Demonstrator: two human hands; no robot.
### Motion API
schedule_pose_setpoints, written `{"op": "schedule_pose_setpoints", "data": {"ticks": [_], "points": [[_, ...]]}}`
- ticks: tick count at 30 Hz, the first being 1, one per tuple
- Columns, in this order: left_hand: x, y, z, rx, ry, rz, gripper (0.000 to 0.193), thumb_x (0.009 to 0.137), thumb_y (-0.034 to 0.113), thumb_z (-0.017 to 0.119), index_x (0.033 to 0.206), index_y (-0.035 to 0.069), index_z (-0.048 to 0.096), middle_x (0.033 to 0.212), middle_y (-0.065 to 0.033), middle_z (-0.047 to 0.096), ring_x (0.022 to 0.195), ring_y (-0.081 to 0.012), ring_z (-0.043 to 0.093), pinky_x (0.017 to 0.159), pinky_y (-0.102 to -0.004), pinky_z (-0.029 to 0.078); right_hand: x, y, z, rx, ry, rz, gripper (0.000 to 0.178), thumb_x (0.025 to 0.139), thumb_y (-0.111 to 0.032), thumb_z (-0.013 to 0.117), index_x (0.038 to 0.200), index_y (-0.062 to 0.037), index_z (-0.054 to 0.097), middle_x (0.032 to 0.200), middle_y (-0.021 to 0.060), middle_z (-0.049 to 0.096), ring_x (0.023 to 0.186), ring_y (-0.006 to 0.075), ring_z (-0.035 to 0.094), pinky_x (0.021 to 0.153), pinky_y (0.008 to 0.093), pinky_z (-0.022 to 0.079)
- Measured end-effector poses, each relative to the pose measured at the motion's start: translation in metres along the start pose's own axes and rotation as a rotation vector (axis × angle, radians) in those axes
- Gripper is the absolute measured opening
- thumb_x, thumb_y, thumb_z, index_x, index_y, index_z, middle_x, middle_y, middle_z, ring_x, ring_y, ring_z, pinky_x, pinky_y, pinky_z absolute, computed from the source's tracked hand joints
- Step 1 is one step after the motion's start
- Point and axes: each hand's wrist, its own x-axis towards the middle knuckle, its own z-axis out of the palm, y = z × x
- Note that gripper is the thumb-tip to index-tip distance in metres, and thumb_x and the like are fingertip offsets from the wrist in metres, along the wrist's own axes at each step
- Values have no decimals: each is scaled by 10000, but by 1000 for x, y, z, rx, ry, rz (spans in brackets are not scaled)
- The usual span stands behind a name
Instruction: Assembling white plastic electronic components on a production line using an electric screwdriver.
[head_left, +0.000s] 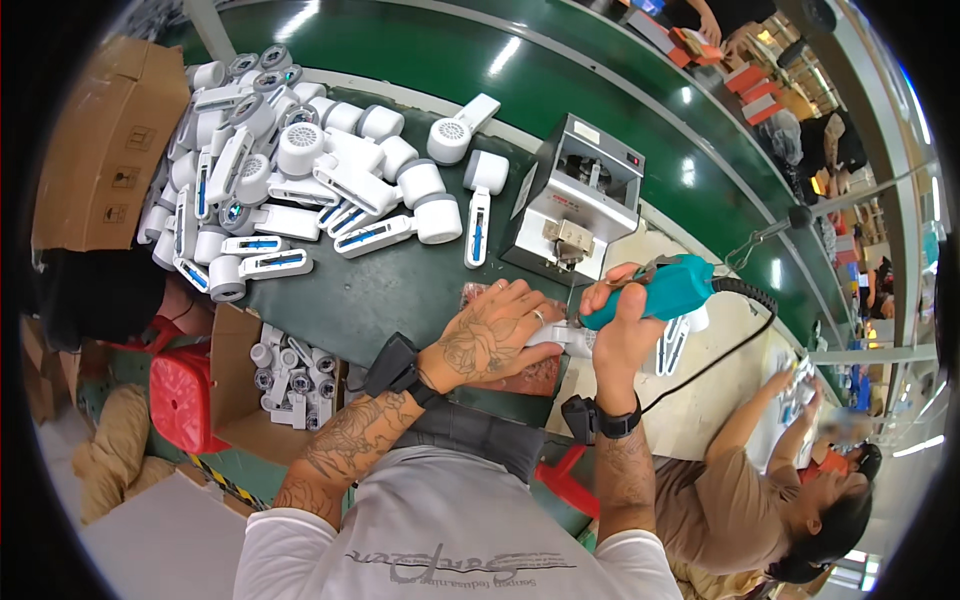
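My left hand [490, 335] reaches across a reddish mat [532, 381] and pins down a white handheld device [577, 338] with a round head, much of which the fingers cover. Wrapped round a teal electric screwdriver [675, 288] is my right hand [622, 325]. The tool's thin bit points left and comes down close by the device; whether it touches is hard to see. A black cord [745, 290] runs from its back end. Just beyond both hands stands a grey metal screw feeder [535, 232].
White devices with blue strips are heaped [300, 150] on the green table at left. Below stands a cardboard box [240, 400] of white parts, beside a red stool [180, 400]. More devices [676, 345] lie right of the screwdriver. A co-worker [750, 500] sits at right.
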Motion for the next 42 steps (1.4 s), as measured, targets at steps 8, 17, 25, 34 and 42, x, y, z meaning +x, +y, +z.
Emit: {"op": "schedule_pose_setpoints", "data": {"ticks": [8,17,25,34,42], "points": [[-2,-1,3,-68,94,21,332,895,300,623,1132,67,627,1092,-123,604,1044,-312,537,924,-433,424,43,5,30,107,-20,-255,451,906,-380,716,1031,24,560,729,65,588,640,159,579,587,282,475],[-2,2,0,-95,59,8,326,886,288,611,1123,65,631,1100,-122,607,1062,-305,535,944,-425,421,47,20,28,57,-93,-225,280,963,-255,645,990,7,550,732,60,582,625,154,558,586,288,470],[0,0,1,-73,69,-1,329,894,287,611,1140,68,628,1099,-115,603,1067,-306,537,941,-434,424,5,-22,11,83,6,-92,547,915,-484,667,1053,32,547,709,53,549,610,153,542,571,301,461],[2,3,-4,-106,51,-20,330,891,267,610,1160,76,627,1058,-97,606,1015,-286,539,895,-419,427,-26,-21,-7,-35,-10,-52,639,886,-585,645,1045,19,511,664,55,499,558,164,506,532,308,422],[2,5,-3,-87,37,-23,330,893,257,611,1171,79,625,1053,-84,602,1001,-276,531,872,-409,427,-29,-9,-11,22,-10,-24,585,875,-552,680,986,-5,502,660,60,504,560,173,503,533,314,426]]}}
